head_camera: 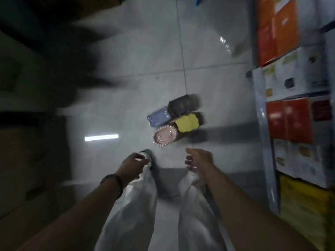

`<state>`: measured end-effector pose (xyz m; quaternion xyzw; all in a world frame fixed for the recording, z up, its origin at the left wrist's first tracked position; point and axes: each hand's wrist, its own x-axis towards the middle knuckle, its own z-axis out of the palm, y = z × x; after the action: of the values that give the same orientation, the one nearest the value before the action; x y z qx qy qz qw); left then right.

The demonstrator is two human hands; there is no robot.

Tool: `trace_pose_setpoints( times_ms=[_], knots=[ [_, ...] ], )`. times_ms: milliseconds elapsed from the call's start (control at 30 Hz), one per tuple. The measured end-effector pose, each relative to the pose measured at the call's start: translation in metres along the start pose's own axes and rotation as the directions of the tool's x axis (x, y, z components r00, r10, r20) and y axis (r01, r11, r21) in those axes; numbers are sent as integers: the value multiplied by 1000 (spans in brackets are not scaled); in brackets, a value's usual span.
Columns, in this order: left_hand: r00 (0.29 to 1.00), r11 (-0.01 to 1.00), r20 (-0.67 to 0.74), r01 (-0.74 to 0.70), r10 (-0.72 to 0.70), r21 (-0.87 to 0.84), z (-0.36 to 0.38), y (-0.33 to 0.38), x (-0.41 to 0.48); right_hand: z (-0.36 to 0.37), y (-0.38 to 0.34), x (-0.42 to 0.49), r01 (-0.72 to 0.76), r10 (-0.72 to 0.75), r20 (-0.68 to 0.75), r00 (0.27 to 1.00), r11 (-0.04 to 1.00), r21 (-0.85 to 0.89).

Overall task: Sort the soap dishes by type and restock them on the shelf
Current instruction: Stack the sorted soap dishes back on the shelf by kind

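Several soap dishes lie in a cluster on the tiled floor ahead of me: a pink round ribbed one (165, 135), a yellow one (186, 122), a pale blue one (159, 117) and a dark grey one (179, 105). My left hand (133, 165) and my right hand (198, 159) hang below the cluster, both with loosely curled fingers. Neither hand touches a dish. The blur hides whether the left hand holds the white cloth beside it.
A shelf unit (261, 127) on the right carries orange boxes (277, 29), red boxes (290, 122), white printed boxes (297, 77) and yellow packs (306, 205). Dark cartons (32, 156) stand at the left. My white trousers (154, 205) fill the lower middle.
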<state>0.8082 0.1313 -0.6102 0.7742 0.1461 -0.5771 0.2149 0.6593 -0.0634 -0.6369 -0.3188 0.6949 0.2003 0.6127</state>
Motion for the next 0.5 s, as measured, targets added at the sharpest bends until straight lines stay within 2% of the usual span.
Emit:
trace_pose_setpoints(
  times_ms=[133,267,400,500],
  knots=[
    [995,993,79,64,-56,-101,46,-8,122,35,3,108,-8,14,69,998,996,-86],
    [998,980,54,47,-37,-195,80,-1,217,69,1,195,-22,46,149,988,986,-162],
    [997,941,15,78,-77,-330,95,-9,280,86,7,258,-18,41,216,976,994,-106],
    [996,935,69,80,-60,-346,93,-20,305,88,13,277,-24,40,290,956,998,-60]
  ],
)
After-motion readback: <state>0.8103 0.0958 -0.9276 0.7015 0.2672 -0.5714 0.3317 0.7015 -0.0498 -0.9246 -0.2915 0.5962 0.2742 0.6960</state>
